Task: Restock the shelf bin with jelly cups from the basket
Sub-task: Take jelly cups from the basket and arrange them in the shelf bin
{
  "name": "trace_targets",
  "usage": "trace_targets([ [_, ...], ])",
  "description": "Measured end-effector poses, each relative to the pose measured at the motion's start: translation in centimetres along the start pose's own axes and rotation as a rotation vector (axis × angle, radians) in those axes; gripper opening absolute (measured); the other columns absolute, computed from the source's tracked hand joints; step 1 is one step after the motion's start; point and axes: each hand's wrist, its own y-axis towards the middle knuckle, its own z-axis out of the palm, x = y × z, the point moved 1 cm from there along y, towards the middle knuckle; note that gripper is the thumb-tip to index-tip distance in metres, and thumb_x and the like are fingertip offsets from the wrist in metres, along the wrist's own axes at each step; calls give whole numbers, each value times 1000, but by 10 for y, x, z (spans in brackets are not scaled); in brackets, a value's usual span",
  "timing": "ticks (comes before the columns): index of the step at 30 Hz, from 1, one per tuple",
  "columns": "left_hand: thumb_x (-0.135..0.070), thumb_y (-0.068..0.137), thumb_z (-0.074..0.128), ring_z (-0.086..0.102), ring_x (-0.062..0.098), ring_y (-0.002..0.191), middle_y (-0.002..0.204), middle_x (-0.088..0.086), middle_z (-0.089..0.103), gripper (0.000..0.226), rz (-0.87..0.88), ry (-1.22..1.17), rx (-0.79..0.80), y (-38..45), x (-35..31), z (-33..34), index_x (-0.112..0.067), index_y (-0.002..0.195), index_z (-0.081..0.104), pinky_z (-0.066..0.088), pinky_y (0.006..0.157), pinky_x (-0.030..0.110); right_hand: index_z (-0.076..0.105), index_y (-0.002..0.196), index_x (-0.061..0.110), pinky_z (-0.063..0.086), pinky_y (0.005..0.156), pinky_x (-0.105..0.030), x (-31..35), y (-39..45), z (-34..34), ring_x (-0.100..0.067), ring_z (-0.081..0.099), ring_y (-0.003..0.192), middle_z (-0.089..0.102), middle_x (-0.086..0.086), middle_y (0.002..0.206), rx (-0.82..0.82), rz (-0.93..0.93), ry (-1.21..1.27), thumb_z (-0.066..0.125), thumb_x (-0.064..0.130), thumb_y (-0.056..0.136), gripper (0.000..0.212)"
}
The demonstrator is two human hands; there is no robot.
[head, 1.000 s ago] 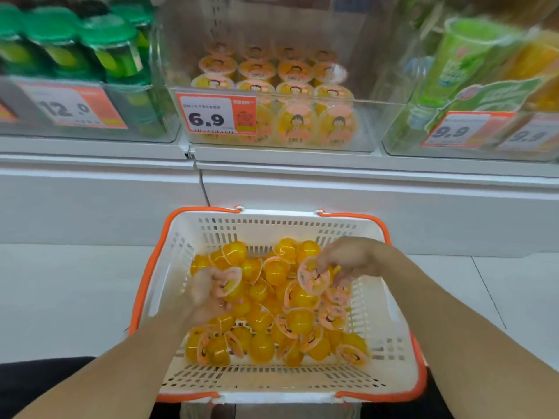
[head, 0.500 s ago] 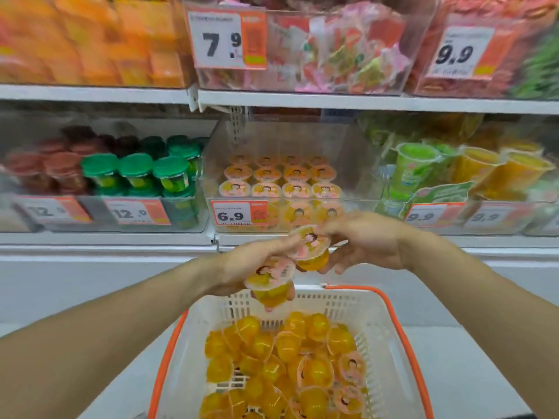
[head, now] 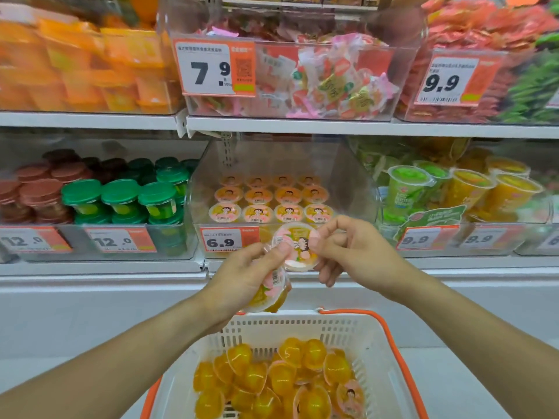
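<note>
One jelly cup (head: 295,247) is pinched between both hands, left hand (head: 245,278) also gripping a second cup (head: 270,293), just before the clear shelf bin (head: 357,189); either cup could apparently be dropped into the basket (head: 390,337) below if jostled.

Lower white shelf (head: 99,267), mid-frame: clear bin (head: 357,189) at centre with jelly cups (head: 272,204) in rows; green-lidded cups (head: 121,198) at left; upper shelf (head: 302,126) above.

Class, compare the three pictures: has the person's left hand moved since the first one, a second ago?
Yes. The left hand, gripping a jelly cup, has risen out of the basket to the 6.9 price tag on the shelf bin.
</note>
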Motion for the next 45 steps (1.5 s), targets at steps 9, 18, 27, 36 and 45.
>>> trace_targets([
  [9,-21,100,45,61,31,69,81,22,65,31,-161,-323,-16,11,1,-1,1,112,62,30,37,24,51,91,14,50,61,-41,14,57,-29,-25,64,64,64,-3,60,-482,-407,-893,54,30,96,18],
  [18,-20,98,48,61,33,66,74,23,65,28,-158,-373,-24,25,8,-2,2,111,61,30,36,23,52,123,1,51,75,-41,8,193,-41,-42,63,95,63,-26,105,-392,-246,-1492,55,16,91,35],
  [27,-22,98,49,61,32,64,72,23,66,29,-126,-402,-8,44,18,-16,3,108,61,32,39,26,43,134,2,47,85,-40,-22,252,-55,-39,54,112,56,-23,122,-386,-54,-1621,40,8,97,38],
  [36,-22,97,50,62,32,66,74,24,67,29,-111,-424,16,43,20,-17,2,108,61,34,41,27,56,123,-1,48,93,-37,-32,254,-61,-34,59,111,60,-20,124,-399,104,-1507,47,6,97,28],
  [45,-19,61,64,57,38,71,93,24,62,46,-126,-482,-72,46,17,-12,-1,103,56,41,43,30,67,109,9,55,87,-33,-6,168,-41,-25,68,92,71,-10,102,-422,-187,-1166,48,-5,84,34],
])
